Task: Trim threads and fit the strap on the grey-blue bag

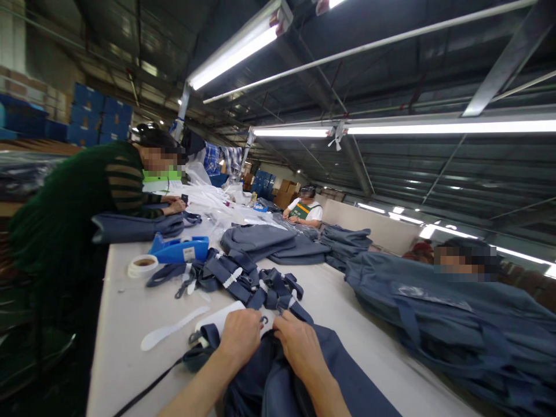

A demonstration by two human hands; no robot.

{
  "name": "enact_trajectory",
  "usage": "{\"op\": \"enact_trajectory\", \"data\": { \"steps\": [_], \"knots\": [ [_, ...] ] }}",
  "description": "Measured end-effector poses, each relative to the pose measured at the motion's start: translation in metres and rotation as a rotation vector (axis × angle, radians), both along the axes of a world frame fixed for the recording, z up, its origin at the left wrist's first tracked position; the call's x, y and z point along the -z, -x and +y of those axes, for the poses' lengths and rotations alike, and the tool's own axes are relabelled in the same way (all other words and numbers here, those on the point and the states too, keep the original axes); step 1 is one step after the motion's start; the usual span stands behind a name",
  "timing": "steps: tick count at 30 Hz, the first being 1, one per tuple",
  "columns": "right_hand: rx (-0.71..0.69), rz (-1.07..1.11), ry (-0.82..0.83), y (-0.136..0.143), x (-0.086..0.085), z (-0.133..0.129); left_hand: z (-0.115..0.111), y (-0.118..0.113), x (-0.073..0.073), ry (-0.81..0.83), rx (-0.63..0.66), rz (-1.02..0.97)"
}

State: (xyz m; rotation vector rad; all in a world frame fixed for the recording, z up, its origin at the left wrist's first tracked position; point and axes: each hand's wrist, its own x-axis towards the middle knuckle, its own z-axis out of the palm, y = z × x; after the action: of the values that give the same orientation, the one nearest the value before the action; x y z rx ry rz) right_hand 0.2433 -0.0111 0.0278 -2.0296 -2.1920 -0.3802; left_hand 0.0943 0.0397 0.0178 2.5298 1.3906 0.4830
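My left hand (240,336) and my right hand (299,343) rest side by side on a dark blue bag (299,382) at the near edge of the white table (125,313). Both hands have their fingers curled on the bag's upper edge, where a strap with a metal clip (204,336) comes off to the left. A white paper strip (174,328) lies just left of my left hand. A heap of blue straps with white tags (243,281) sits right behind my hands.
A person in a dark green striped top (82,226) leans over the table at the left. A tape roll (142,265) and a blue tray (180,249) lie near them. Blue bags (443,318) pile at the right, with another person behind. A third person (304,211) sits far off.
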Motion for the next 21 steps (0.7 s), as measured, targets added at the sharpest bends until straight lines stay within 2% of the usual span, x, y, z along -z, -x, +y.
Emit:
{"op": "enact_trajectory", "data": {
  "steps": [6,11,14,17,19,21],
  "knots": [
    [0.015,0.105,-0.045,-0.003,0.012,-0.006,-0.007,-0.013,0.002,-0.029,0.072,0.057],
    [0.02,0.25,-0.077,-0.007,0.012,-0.005,-0.011,-0.008,-0.004,-0.005,0.101,0.08],
    [-0.016,0.364,-0.08,-0.011,0.015,-0.006,-0.012,0.004,-0.008,0.044,0.103,0.052],
    [-0.056,0.544,-0.063,-0.016,0.016,-0.005,-0.013,0.024,-0.015,0.103,0.07,0.004],
    [-0.068,0.621,-0.018,-0.019,0.009,-0.007,-0.013,0.042,-0.021,0.177,0.063,-0.005],
    [-0.067,0.65,0.06,-0.022,-0.006,-0.017,-0.011,0.059,-0.027,0.279,0.099,0.0]
  ]
}}
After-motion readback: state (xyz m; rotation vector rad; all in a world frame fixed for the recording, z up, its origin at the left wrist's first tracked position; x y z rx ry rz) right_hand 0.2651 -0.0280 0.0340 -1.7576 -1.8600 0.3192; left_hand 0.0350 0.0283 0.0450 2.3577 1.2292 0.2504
